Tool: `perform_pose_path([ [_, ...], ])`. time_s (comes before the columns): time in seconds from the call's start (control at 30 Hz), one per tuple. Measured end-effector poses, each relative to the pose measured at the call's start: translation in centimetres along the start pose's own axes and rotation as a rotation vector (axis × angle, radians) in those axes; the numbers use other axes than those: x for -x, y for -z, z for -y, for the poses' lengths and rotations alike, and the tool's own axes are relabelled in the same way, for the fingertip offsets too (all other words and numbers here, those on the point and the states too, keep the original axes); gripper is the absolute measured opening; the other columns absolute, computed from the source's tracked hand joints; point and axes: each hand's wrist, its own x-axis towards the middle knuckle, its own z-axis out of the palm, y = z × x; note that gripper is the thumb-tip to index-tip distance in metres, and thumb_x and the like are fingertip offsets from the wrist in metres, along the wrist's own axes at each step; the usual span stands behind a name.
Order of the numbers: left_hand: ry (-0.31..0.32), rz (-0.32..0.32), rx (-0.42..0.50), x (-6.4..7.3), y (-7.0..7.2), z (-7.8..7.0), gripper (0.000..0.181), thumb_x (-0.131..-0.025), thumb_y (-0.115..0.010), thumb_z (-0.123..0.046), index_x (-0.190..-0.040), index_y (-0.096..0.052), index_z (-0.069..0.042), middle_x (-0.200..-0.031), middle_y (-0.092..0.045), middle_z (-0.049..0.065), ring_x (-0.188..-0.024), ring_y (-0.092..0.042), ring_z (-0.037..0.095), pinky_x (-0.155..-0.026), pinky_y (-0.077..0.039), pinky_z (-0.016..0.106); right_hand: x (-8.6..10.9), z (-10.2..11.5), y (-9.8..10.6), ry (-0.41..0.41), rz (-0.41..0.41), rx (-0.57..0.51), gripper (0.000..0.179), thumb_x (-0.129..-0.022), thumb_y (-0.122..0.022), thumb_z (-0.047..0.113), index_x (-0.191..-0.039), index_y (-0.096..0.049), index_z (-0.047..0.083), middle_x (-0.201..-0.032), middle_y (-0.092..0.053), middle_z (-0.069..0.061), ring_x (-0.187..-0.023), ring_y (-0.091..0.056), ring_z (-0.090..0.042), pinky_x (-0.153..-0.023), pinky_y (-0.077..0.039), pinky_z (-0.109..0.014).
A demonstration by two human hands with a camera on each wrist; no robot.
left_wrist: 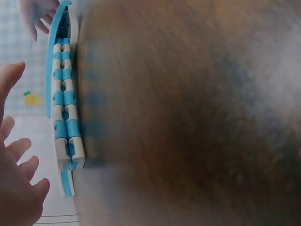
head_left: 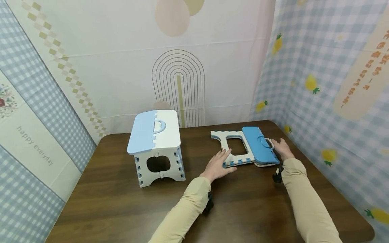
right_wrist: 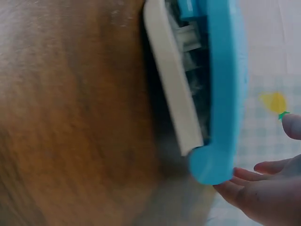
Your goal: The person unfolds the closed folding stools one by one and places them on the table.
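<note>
A folded plastic step stool [head_left: 258,145] lies flat on the brown table, its blue seat half to the right and its white legs with blue hinge pieces to the left. My left hand [head_left: 217,165], fingers spread, is at the near left corner of the white leg frame. The left wrist view shows the stool's folded edge [left_wrist: 63,99] beside those fingers. At the stool's right end, by its white handle loop [head_left: 268,143], is my right hand [head_left: 282,148]. In the right wrist view, its fingertips [right_wrist: 228,190] are right at the blue seat's edge, with the thumb held apart.
An unfolded step stool [head_left: 159,148] with a light blue and white top stands upright at the left of the table [head_left: 121,209]. Patterned cloth [head_left: 218,84] hangs behind the table and along both sides.
</note>
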Motion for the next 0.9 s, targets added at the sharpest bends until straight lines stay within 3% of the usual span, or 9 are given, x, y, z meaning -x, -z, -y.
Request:
perform_pose_path([
  [0.13,-0.007,-0.001,-0.018,-0.3,-0.4,-0.2,0.081,-0.09,-0.062,-0.05,-0.156,-0.021,-0.028,-0.163,-0.022,0.004,-0.152,-0.017,0.025,-0.123,-0.017,0.048,-0.2,-0.7,-0.2,-0.032,-0.009,-0.1,0.075,-0.103,-0.017,0.043,-0.149,0.019,-0.004,-0.156,0.021,-0.03,-0.146,0.007,-0.05,-0.119,-0.012,-0.062],
  [0.3,-0.038,0.017,-0.055,-1.0,-1.0,-0.6,0.081,-0.091,-0.061,-0.051,-0.156,-0.02,-0.025,-0.163,-0.02,0.004,-0.152,-0.016,0.027,-0.123,-0.016,0.049,-0.6,-0.8,0.1,-0.07,0.015,-0.39,0.068,-0.104,-0.018,0.035,-0.152,0.01,-0.004,-0.161,0.006,-0.026,-0.15,-0.006,-0.037,-0.123,-0.019,-0.045],
  [0.4,-0.028,0.021,-0.075,-1.3,-1.4,-0.7,0.08,-0.091,-0.061,-0.05,-0.156,-0.022,-0.024,-0.163,-0.02,0.004,-0.152,-0.017,0.027,-0.123,-0.017,0.048,-0.9,-0.6,0.3,-0.087,0.041,-0.557,0.064,-0.104,-0.019,0.03,-0.153,0.008,-0.001,-0.162,0.002,-0.023,-0.151,-0.007,-0.03,-0.124,-0.018,-0.035],
  [0.53,0.001,0.037,-0.088,-1.5,-1.8,-0.8,0.078,-0.092,-0.062,-0.046,-0.155,-0.024,-0.023,-0.163,-0.021,0.003,-0.152,-0.017,0.025,-0.123,-0.017,0.047,-0.9,-0.2,0.6,-0.125,0.068,-0.654,0.062,-0.104,-0.02,0.026,-0.153,0.011,0.003,-0.162,0.002,-0.021,-0.152,-0.001,-0.028,-0.123,-0.015,-0.031],
  [0.63,0.007,0.063,-0.095,-1.6,-2.1,-1.1,0.075,-0.094,-0.061,-0.041,-0.155,-0.023,-0.023,-0.164,-0.02,0.002,-0.152,-0.015,0.024,-0.123,-0.016,0.048,-0.7,-0.2,0.7,-0.152,0.069,-0.677,0.061,-0.104,-0.022,0.024,-0.154,0.007,0.006,-0.153,-0.023,-0.024,-0.152,-0.006,-0.025,-0.123,-0.017,-0.03],
  [0.7,0.012,0.079,-0.108,-1.7,-2.2,-1.4,0.073,-0.095,-0.06,-0.039,-0.156,-0.023,-0.023,-0.164,-0.019,0.001,-0.152,-0.014,0.024,-0.124,-0.015,0.048,-0.4,-0.2,0.8,-0.159,0.074,-0.687,0.06,-0.104,-0.024,0.022,-0.155,0.005,0.007,-0.139,-0.039,-0.016,-0.151,-0.016,-0.022,-0.122,-0.018,-0.029],
  [0.77,0.026,0.086,-0.122,-1.9,-2.4,-1.6,0.072,-0.096,-0.059,-0.038,-0.155,-0.023,-0.023,-0.164,-0.019,0.0,-0.153,-0.014,0.023,-0.124,-0.015,0.048,-0.3,-0.3,0.9,-0.162,0.082,-0.7,0.06,-0.104,-0.025,0.021,-0.155,0.004,0.009,-0.123,-0.047,-0.005,-0.141,-0.036,-0.018,-0.122,-0.019,-0.029],
  [0.83,0.044,0.083,-0.147,-2.0,-2.5,-1.9,0.071,-0.095,-0.059,-0.038,-0.155,-0.024,-0.023,-0.163,-0.022,0.0,-0.152,-0.015,0.023,-0.124,-0.015,0.047,-0.1,-0.3,0.9,-0.162,0.084,-0.714,0.06,-0.105,-0.027,0.021,-0.155,0.003,0.01,-0.113,-0.052,-0.001,-0.119,-0.053,-0.009,-0.122,-0.021,-0.028],
  [0.9,0.064,0.077,-0.168,-2.0,-2.7,-2.0,0.07,-0.095,-0.06,-0.037,-0.155,-0.026,-0.022,-0.162,-0.024,-0.001,-0.152,-0.017,0.023,-0.124,-0.015,0.047,0.0,-0.2,1.0,-0.168,0.081,-0.724,0.06,-0.105,-0.028,0.02,-0.155,0.001,0.01,-0.102,-0.056,0.002,-0.096,-0.059,-0.002,-0.12,-0.026,-0.027],
])
